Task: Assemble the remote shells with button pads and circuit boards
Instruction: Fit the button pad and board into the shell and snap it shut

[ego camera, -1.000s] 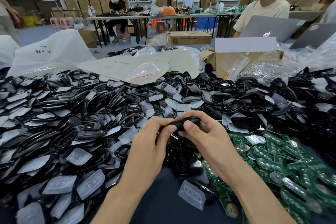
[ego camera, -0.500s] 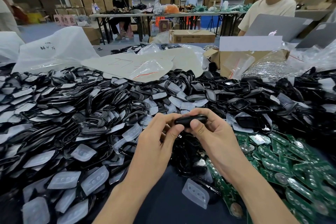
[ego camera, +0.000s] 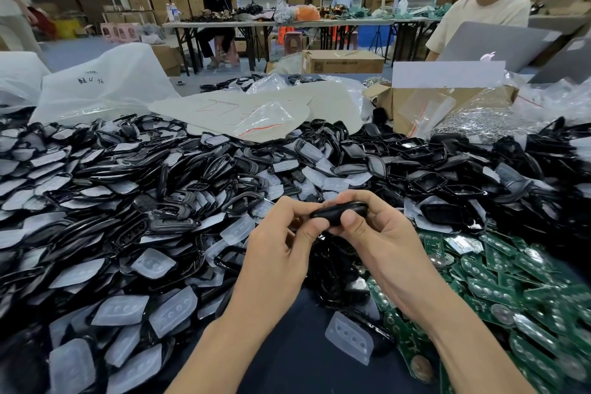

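Covering most of the tabletop (ego camera: 297, 358), a big heap of black shells (ego camera: 134, 176) spreads from the left edge across to the far right. A smaller heap of green circuit boards (ego camera: 518, 285) lies by the right edge, near the front. See-through button pads (ego camera: 172, 310) are mixed into the black heap, mostly toward the front left corner. One lone pad (ego camera: 350, 341) lies near the front edge.

The left hand (ego camera: 278, 253) and the right hand (ego camera: 380, 240) meet over the middle of the tabletop. Between them they hold one remote shell (ego camera: 339, 211) up in the air, above the heaps. The left hand pinches its left end. The right hand curls its fingers over the top and pushes its thumb on the near side. Neither hand is spread wide.

The remote shell looks small and light, so it should be easy to lift. It looks hard and stiff, not squishy. It is smooth and shiny, so I think it could slip. The best place to hold it is likely the two ends or the long thin edges. Squeezing along those edges should click it closed. I cannot see what is inside, so a hard push in the middle seems risky.
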`<state>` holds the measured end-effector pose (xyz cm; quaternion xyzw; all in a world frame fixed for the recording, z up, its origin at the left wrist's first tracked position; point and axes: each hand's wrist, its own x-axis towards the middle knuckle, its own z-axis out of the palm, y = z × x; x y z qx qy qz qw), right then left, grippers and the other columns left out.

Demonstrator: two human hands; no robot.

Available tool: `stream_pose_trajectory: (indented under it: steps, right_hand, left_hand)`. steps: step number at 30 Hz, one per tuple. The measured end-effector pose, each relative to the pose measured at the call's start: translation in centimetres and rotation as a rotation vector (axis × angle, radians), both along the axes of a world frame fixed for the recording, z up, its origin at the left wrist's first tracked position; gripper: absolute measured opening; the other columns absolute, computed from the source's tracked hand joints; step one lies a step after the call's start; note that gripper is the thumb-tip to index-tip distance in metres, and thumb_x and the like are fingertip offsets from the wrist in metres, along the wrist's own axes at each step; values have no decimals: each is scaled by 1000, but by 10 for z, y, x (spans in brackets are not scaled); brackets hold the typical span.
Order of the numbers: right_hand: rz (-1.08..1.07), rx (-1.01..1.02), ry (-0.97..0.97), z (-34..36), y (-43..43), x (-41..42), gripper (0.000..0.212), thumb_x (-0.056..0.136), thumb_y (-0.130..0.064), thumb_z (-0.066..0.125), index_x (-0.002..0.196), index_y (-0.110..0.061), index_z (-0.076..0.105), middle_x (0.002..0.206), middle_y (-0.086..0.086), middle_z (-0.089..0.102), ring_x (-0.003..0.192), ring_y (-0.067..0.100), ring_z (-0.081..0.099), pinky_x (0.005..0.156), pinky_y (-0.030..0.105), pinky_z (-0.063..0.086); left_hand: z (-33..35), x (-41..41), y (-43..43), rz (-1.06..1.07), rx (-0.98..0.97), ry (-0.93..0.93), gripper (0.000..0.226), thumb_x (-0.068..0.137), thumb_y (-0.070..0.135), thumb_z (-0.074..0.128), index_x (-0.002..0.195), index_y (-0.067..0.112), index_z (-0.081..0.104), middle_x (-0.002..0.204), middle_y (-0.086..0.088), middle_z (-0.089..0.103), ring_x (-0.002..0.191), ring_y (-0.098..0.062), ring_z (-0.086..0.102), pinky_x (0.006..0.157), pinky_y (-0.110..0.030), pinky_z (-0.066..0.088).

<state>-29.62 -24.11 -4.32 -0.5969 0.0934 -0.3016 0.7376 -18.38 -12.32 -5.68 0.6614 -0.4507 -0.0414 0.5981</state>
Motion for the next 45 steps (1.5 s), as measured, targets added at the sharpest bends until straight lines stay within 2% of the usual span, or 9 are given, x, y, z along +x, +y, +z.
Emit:
stream_pose_trajectory:
  steps: [5, 9, 15, 19, 23, 28, 34, 37, 45]
  right_hand:
    - [5, 67, -18, 1, 0, 0, 43, 77, -56, 81, 106, -24, 75, 107, 5, 74, 100, 20, 69, 94, 30, 54]
    - [26, 283, -96, 3, 2, 4, 21, 93, -27, 65, 107, -15, 76, 114, 17, 72, 107, 25, 71, 88, 28, 57]
    - [33, 493, -45, 2, 1, 6, 36, 87, -14, 64, 122, -5, 69, 121, 23, 71, 111, 29, 71, 81, 29, 60]
    - [29, 509, -18, 1, -3, 6, 39, 88, -12, 63, 126, -3, 65, 121, 21, 72, 112, 29, 71, 81, 29, 61]
    - [14, 513, -11, 0, -5, 6, 38, 87, -10, 64, 124, -3, 66, 119, 20, 73, 109, 29, 73, 81, 30, 61]
    - [-1, 524, -3, -1, -7, 7, 33, 91, -7, 61, 123, -2, 67, 118, 19, 73, 104, 26, 74, 78, 29, 61]
    - [6, 521, -23, -3, -6, 7, 38, 87, -11, 65, 123, -1, 67, 119, 20, 73, 109, 27, 73, 81, 31, 61]
    - [1, 520, -35, -4, -6, 8, 37, 86, -12, 66, 121, -2, 68, 119, 20, 73, 109, 27, 73, 81, 30, 61]
    - [-28, 493, -63, -6, -6, 9, 41, 86, -13, 67, 125, -2, 66, 120, 20, 73, 111, 28, 72, 84, 31, 60]
  left_hand:
    - [0, -1, -1, 11, -1, -45, 12, 95, 56, 52, 104, 50, 59, 95, 20, 65, 85, -7, 63, 68, -10, 44]
    - [0, 0, -1, 88, 8, -220, 20, 97, 56, 50, 109, 40, 57, 96, 21, 59, 84, -6, 60, 68, -10, 44]
    - [0, 3, 0, 153, 40, -433, 23, 100, 45, 52, 113, 28, 59, 95, 28, 47, 77, 0, 54, 63, -11, 44]
    - [-1, 3, 0, 175, 99, -497, 25, 99, 47, 52, 110, 26, 60, 91, 18, 48, 74, -6, 52, 58, -22, 47]
    - [0, 4, 0, 170, 124, -499, 26, 98, 49, 52, 110, 27, 60, 90, 20, 46, 73, -6, 52, 58, -24, 48]
    - [1, 3, -1, 151, 123, -514, 29, 98, 42, 57, 121, 26, 66, 94, 17, 51, 73, -7, 55, 60, -27, 52]
    - [1, 3, 0, 137, 129, -460, 31, 99, 44, 54, 119, 26, 67, 91, 18, 47, 73, -10, 55, 59, -27, 50]
    - [0, 3, -2, 141, 123, -422, 32, 97, 44, 55, 121, 25, 68, 92, 16, 46, 70, -11, 53, 59, -33, 51]
    - [-4, 2, -5, 136, 66, -335, 37, 97, 47, 52, 118, 22, 69, 102, 15, 52, 86, -7, 59, 69, -24, 50]
